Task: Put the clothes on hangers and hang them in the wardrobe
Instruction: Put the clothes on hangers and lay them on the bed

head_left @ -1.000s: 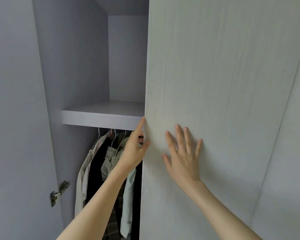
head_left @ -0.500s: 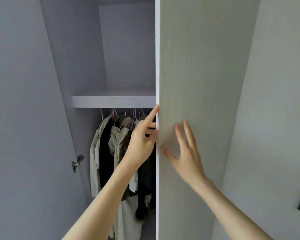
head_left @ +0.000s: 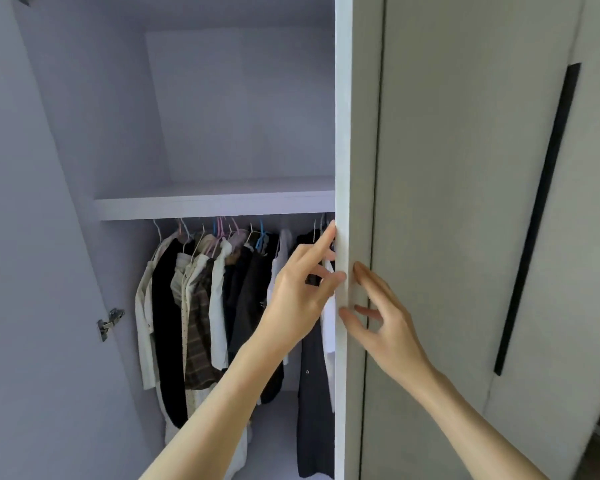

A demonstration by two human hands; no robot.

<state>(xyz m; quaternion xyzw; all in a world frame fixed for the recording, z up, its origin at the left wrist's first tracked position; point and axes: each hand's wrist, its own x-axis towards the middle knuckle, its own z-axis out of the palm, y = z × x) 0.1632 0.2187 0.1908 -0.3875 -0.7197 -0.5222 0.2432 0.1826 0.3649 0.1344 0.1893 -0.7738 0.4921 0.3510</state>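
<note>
From the head camera, the wardrobe [head_left: 125, 133] stands open on its left half, and the right door [head_left: 343, 133] is seen almost edge-on, its pale edge running top to bottom near the middle of the view. The left hand [head_left: 298, 296] is at that edge from the inner side: forefinger straight up along it, the other fingers loosely bent against it, holding nothing else. The right hand [head_left: 385, 317] is on the outer side, fingers spread and relaxed, thumb tip touching the door's edge.

The clothes [head_left: 201, 306] already hung are packed under the shelf [head_left: 215, 204], on hangers [head_left: 219, 230] whose hooks crowd the rail from the left wall across to the door's edge. No loose garment or spare hanger is in view, so the ones to be hung must lie elsewhere.

The door looks stiff, flat and smooth, with no knob here; the free edge is the sensible hold. The clothes should be light and limp, best handled by the hanger hook, and the tight rail would likely need parting first.
</note>
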